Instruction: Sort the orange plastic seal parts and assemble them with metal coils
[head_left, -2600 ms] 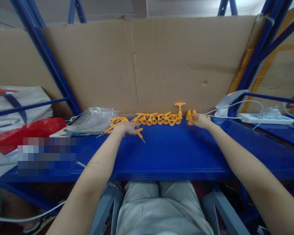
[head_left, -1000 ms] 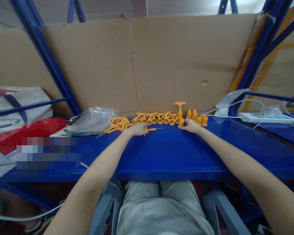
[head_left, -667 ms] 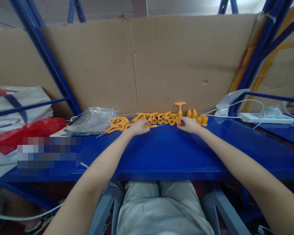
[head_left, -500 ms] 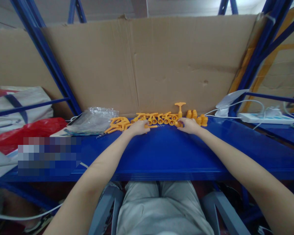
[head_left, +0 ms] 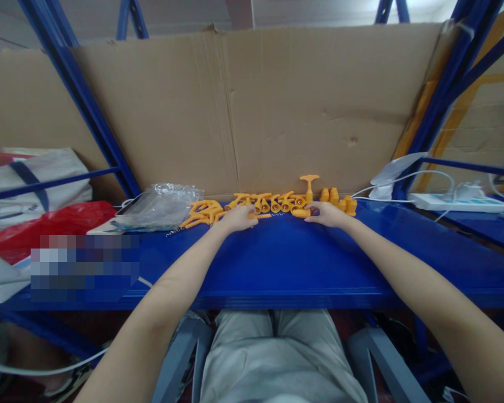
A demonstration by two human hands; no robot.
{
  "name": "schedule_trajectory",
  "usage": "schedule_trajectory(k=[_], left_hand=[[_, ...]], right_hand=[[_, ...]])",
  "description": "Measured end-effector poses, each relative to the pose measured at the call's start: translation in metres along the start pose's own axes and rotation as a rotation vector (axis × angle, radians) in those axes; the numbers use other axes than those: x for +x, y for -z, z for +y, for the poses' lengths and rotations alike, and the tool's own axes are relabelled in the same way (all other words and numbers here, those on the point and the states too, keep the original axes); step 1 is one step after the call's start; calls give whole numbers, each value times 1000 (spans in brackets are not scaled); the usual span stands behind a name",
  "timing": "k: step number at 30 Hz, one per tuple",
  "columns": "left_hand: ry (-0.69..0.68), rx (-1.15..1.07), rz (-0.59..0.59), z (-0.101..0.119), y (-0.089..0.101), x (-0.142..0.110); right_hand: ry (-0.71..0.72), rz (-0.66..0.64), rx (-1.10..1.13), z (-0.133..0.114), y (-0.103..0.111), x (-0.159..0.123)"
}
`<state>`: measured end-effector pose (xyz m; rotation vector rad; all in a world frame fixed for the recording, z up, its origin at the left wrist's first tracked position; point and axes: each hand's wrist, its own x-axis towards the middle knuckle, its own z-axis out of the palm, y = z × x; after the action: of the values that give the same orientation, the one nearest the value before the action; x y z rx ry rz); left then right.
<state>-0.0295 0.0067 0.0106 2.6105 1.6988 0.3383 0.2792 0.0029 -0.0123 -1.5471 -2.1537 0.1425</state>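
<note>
My left hand rests on the blue shelf with its fingers closed on an orange screw part that has a metal spiral tip. My right hand pinches an orange cap lying on its side, held end to end toward the screw. Behind both hands runs a row of assembled orange pieces, one of them standing upright. A heap of loose orange screw parts lies to the left, and a few orange caps stand to the right.
A crumpled clear plastic bag lies left of the heap. Red and white bags fill the far left. A cardboard sheet backs the shelf. A white power strip and cables sit at the right. Blue rack posts flank the space.
My right hand left the caps at the right and came left with one cap. My left hand carried a screw part rightward. The two parts now lie close together.
</note>
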Motion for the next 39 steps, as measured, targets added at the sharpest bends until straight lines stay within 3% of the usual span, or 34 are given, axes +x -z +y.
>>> schedule_trajectory(k=[5,30,39], left_hand=[[-30,1,8,2,1,0],[-103,-58,89,13,-1,-3],[-120,-76,157,10,-7,-2]], right_hand=[[83,87,109,-10,-1,0],[173,109,123,-37,-9,-2],[190,114,213,-35,-13,1]])
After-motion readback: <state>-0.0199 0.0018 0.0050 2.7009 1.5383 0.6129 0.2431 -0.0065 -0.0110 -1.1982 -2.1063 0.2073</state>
